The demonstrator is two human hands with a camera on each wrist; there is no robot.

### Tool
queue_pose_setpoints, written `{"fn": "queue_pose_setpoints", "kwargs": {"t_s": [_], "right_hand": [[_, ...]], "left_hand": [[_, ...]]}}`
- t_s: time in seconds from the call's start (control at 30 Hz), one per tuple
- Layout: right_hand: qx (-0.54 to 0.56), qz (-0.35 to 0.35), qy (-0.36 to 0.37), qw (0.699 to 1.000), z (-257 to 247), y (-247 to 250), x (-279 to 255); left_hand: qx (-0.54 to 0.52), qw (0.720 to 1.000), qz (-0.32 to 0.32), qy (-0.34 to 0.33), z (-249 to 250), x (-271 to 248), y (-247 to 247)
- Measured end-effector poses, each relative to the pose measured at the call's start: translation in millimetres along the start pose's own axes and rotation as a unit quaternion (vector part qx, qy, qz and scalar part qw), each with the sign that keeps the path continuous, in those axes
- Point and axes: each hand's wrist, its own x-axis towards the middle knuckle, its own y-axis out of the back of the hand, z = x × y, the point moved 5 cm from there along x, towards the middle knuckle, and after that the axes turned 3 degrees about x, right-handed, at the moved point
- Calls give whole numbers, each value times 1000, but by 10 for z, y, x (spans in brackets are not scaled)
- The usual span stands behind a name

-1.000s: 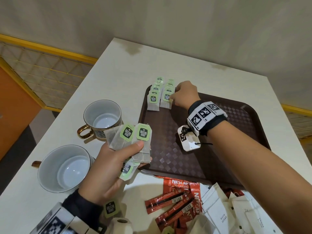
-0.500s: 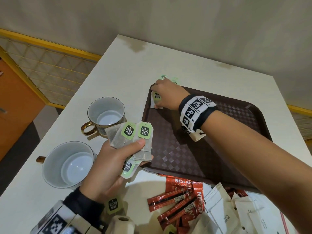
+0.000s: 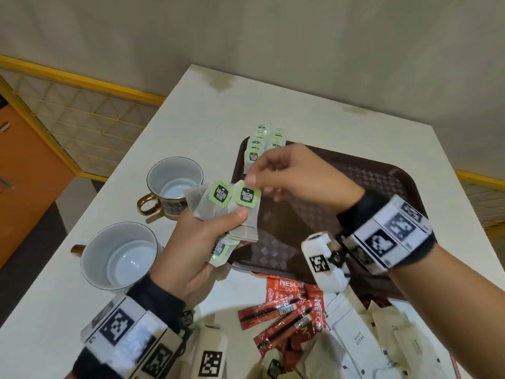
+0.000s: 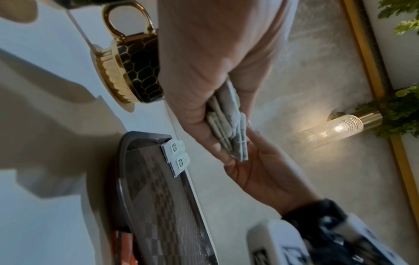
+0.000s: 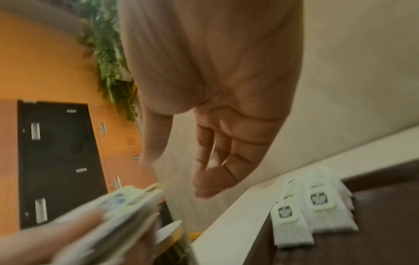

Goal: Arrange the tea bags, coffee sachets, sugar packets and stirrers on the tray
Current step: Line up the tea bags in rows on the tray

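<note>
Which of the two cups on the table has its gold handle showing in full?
The farther cup, beside the tray; its gold handle loops out in plain view. The nearer cup shows only a handle stub.

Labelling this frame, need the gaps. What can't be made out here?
- Stirrers: none recognisable in any view.
- Right hand: pinch on the tea bags unclear; right wrist view blurred.
- Bag count in left hand: overlapped by thumb.
- Sugar packets: cut off by head view's bottom edge.

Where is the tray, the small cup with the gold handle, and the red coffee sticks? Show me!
tray (image 3: 404, 184): head view, bare checkered floor near the far right corner.
cup (image 3: 175, 173): head view, on its rim.
coffee sticks (image 3: 276, 310): head view, middle of the top red stick.
</note>
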Motion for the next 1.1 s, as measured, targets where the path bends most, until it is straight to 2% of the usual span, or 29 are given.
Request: {"fn": "queue_pose_setpoints", "kwargs": {"t_s": [0.03, 0.1, 0.2, 0.3, 0.37, 0.43, 0.53, 0.6, 0.73, 0.87, 1.0, 1.1], "right_hand": [[7, -23, -4, 1000, 14, -44, -86], [17, -24, -4, 1000, 40, -60, -181], [59, 32, -9, 998, 56, 62, -286], [107, 93, -14, 990, 26, 295, -447], [124, 131, 7, 984, -34, 466, -569], [130, 104, 16, 986, -89, 496, -672], [125, 7, -16, 992, -54, 289, -748], [124, 4, -24, 992, -10, 154, -751], [127, 55, -26, 990, 100, 59, -685], [129, 45, -39, 990, 143, 77, -626], [120, 95, -64, 986, 233, 345, -464], [93, 147, -86, 981, 396, 594, -131]], "left_hand": [[1, 1000, -7, -3, 7, -10, -33], [-1, 1000, -26, -3, 5, -37, -95], [-20, 999, -50, 1, -1, -89, -138], [-22, 999, -47, -1, 2, -120, -136], [-11, 999, -39, -11, 17, -128, -139], [-7, 999, -33, -19, 35, -127, -157], [7, 999, -35, -33, 60, -120, -215], [24, 998, -33, -44, 64, -117, -249], [39, 998, -15, -54, 27, -89, -244], [30, 999, 13, -39, -38, -28, -180], [-18, 997, 62, -32, -74, 64, -30], [-21, 994, 100, -38, -85, 106, 83]]}}
